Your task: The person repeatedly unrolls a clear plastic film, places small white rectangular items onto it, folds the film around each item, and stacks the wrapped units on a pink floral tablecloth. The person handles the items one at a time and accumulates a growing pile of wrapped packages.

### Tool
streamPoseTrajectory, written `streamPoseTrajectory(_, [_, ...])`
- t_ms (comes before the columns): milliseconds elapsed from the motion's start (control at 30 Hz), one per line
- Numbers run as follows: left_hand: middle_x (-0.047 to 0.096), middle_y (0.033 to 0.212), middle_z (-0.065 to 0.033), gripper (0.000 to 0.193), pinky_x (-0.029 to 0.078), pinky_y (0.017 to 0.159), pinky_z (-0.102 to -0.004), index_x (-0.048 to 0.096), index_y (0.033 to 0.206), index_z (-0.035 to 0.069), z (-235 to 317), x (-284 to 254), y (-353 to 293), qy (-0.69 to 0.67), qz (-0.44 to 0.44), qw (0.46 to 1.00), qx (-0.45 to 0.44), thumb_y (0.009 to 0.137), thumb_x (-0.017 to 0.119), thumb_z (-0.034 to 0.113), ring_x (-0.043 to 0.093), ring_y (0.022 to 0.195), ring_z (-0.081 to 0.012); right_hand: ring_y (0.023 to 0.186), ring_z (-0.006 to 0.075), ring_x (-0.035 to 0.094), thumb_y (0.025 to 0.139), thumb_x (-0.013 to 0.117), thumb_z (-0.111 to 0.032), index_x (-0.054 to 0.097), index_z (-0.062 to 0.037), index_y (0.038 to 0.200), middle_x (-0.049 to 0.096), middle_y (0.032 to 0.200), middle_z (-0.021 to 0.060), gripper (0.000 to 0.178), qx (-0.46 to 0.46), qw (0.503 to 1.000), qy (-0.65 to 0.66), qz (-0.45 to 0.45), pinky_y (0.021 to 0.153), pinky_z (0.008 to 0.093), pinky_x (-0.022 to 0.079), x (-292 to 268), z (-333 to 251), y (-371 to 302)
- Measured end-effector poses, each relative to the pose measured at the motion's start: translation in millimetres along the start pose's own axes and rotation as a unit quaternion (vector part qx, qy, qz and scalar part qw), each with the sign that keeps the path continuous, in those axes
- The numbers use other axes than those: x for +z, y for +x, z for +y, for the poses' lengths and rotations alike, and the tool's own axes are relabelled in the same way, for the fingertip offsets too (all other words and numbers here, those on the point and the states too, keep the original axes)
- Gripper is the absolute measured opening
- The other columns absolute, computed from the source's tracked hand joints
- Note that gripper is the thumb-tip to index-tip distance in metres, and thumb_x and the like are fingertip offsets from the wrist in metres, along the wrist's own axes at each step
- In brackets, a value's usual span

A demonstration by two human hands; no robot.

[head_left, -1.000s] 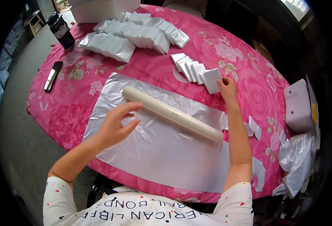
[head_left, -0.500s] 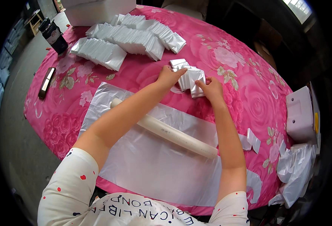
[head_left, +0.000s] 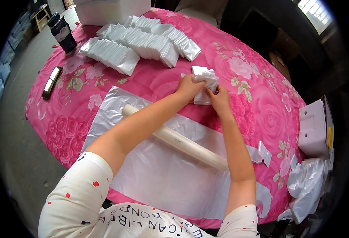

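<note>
Beyond the tube, a small bunch of folded clear plastic bags (head_left: 209, 78) is raised and fanned between my hands. My left hand (head_left: 188, 88) is closed on its left side, thumb across the front. At the lower right edge my right hand (head_left: 221, 100) pinches the bags with thumb and fingers. Another folded bag (head_left: 198, 69) lies just behind the bunch. Nearer to me, a pale plastic tube (head_left: 190, 147) rests across a flat plastic sheet (head_left: 150, 174), passing under my left forearm.
Rows of folded bags (head_left: 143, 43) stand at the back left by a white box (head_left: 111, 12). A dark bottle (head_left: 62, 33) and a dark stapler-like object (head_left: 52, 82) are at left. On the right are small folded pieces (head_left: 264, 153), loose bags (head_left: 307, 186) and a white bin (head_left: 313, 129).
The bags that lay spread on the cloth are now gathered and lifted into a bunch. My left hand has moved right and closed on them; my right hand has shifted slightly down.
</note>
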State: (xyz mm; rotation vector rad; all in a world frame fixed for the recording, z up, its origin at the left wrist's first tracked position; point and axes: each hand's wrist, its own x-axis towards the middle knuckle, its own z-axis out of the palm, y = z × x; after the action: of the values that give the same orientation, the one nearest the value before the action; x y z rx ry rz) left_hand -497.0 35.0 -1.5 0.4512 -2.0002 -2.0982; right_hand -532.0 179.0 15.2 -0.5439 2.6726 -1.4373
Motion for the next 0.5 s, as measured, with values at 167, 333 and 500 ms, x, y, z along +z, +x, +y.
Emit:
streamPoseTrajectory(167, [0.062,0.098,-0.0148,0.043,0.05,0.072,-0.0315,0.052,0.11,-0.004,-6.9,2.2,5.4,0.092,0.084,0.992,0.02,0.076,0.069,0.015,0.061,0.087,-0.0207,0.074,0.0209,0.063,0.073,0.074,-0.03,0.064,0.002,0.095,0.067,0.084,0.0123,0.04,0.021,1.0,0.018,-0.001,0.067,0.0333,0.048,5.0,9.3,5.9])
streamPoseTrajectory(333, [0.059,0.104,-0.0165,0.055,0.051,0.073,-0.0322,0.045,0.116,-0.005,-6.4,12.7,2.7,0.104,0.118,0.987,0.026,0.073,0.072,0.016,0.06,0.092,-0.0223,0.072,0.0185,0.063,0.072,0.074,-0.032,0.065,-0.0005,0.094,0.067,0.082,0.0099,0.039,0.025,1.0,0.0,-0.009,0.065,0.0318,0.048,2.5,8.9,5.3])
streamPoseTrajectory(500, [0.061,0.101,-0.0156,0.053,0.052,0.069,-0.0313,0.05,0.112,-0.006,-13.1,6.9,23.0,0.094,0.095,0.991,-0.006,0.07,0.074,0.016,0.063,0.086,-0.0214,0.069,0.0193,0.063,0.072,0.073,-0.035,0.065,-0.0017,0.095,0.067,0.079,0.0092,0.041,0.036,0.999,-0.014,-0.027,0.064,0.0322,0.048,4.6,-4.0,4.7])
